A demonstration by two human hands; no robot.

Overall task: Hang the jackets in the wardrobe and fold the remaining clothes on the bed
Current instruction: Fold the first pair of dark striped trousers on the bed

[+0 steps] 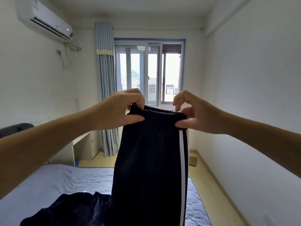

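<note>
1. Left hand pinches the trousers at the waistband's left end.
2. Right hand pinches the right end between thumb and forefinger; other fingers lifted.
3. Trousers hang above the bed, beside another dark garment.

Navy trousers with two white side stripes hang mid-frame over a pale blue quilted bed, with blue-grey, cream-banded curtains upper centre.
</note>
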